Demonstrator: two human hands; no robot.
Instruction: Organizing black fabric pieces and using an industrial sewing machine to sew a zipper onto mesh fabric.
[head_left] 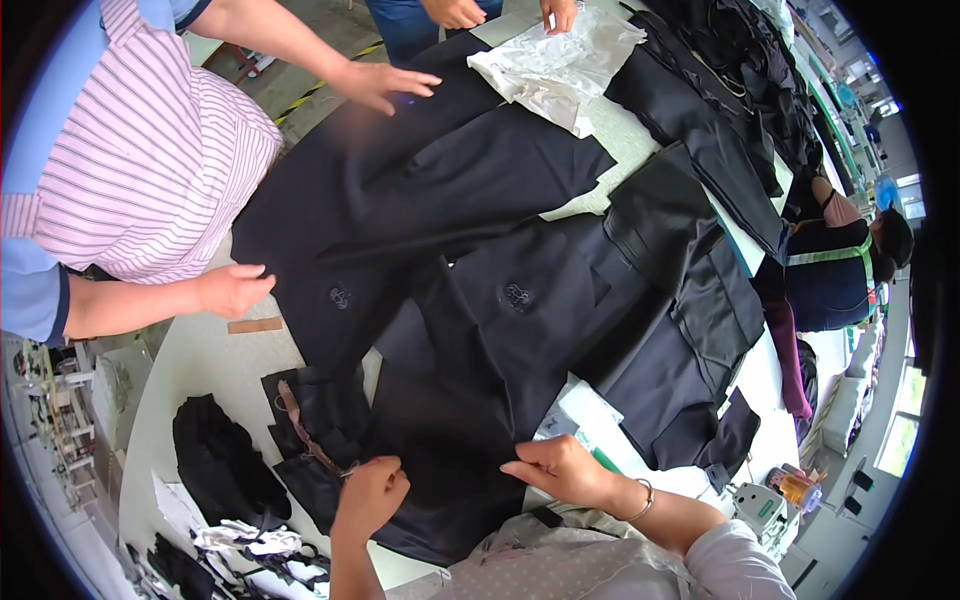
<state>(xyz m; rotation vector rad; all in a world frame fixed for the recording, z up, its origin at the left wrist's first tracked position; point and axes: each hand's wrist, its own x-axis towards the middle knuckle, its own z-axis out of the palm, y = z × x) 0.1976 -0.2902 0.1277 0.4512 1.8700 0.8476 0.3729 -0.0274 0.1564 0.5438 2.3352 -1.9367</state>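
Note:
In front of me a large black cloth panel (450,420) lies on the pale table (190,365), with a small light-coloured design on it. At its near left part, my left hand (372,495) is closed, fingers curled against the cloth. My right hand (568,472), with a bangle at the wrist, pinches at the panel's right edge; its fingertips partly hide the grip. Beyond lies another wide black cloth piece (400,190), also marked with a light design. Left of my left hand are folded black pieces (335,410) with a brownish strip (300,425) on top.
At the left, a co-worker's hands (235,291) hover by the cloth. Another person's hands (560,14) touch a crumpled white sheet (555,60). Black cloth heaps (720,60) fill the far right. A thread spool (797,490) stands near right; a flat brown strip (255,325) lies left.

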